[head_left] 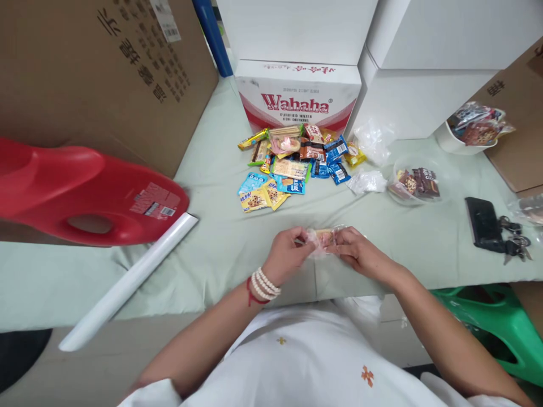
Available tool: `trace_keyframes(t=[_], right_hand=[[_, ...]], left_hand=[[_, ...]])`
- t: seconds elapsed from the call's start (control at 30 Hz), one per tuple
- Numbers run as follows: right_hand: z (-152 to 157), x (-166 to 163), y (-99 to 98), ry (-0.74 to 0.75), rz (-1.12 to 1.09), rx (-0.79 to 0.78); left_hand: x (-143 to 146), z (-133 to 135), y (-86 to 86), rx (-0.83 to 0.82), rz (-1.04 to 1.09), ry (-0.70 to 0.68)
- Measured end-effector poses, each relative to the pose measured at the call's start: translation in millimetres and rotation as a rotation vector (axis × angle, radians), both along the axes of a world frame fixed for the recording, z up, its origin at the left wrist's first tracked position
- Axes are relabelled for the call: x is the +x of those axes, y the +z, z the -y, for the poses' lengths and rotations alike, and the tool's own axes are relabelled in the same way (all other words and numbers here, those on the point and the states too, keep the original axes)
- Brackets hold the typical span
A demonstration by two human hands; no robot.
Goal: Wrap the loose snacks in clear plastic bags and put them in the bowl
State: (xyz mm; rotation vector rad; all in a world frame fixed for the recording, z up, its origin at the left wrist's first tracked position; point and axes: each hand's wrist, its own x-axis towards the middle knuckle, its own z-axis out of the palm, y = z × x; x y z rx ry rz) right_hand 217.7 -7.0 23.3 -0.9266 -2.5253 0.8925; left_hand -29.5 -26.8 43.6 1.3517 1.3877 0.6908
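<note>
My left hand [287,253] and my right hand [355,251] meet over the pale green cloth [220,237] near its front edge. Both pinch a small clear plastic bag [323,239] with something pinkish inside it. The left hand grips its left end, the right hand its right end. A pile of small snack packets [292,161] lies farther back in the middle, well beyond the hands.
A Wahaha water carton [298,96] stands behind the packets. A red plastic object [85,195] and a white roll [131,280] lie left. Right are clear bags [368,181], a clear bowl of snacks [413,183], a white bowl [470,133], a black phone [481,221] with keys [515,244], and a green stool [496,319].
</note>
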Motion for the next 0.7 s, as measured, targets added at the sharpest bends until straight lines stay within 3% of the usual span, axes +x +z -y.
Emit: trace_keyframes(t=[0.07, 0.17, 0.2, 0.27, 0.33, 0.4, 0.53, 0.7], right_hand=[[2, -1, 0.5, -0.004, -0.01, 0.015], [6, 2, 0.0, -0.034, -0.063, -0.022], [8, 3, -1.6, -0.105, -0.084, -0.028], [11, 6, -8.3, -0.39, -0.095, 0.036], [13, 9, -18.8, -0.727, -0.036, 0.166], [14, 12, -29.7, -0.899, 0.048, 0.222], [7, 24, -35.7, -0.834, -0.01, 0.048], [-1, 44, -8.1, -0.981, -0.295, -0.175]], left_hand=[[16, -2, -2.5, 0.107, -0.135, -0.065], [33, -3, -11.7, 0.283, -0.512, -0.178], [36, -2, -14.6, 0.311, -0.616, -0.205], [38, -1, -18.8, 0.346, -0.741, -0.227], [36, -2, -20.9, 0.381, -0.785, -0.188], [33, -5, -21.8, 0.386, -0.777, -0.123], [26, -16, -22.2, 0.272, -0.721, -0.142], [20, -26, -23.1, 0.225, -0.665, -0.251]])
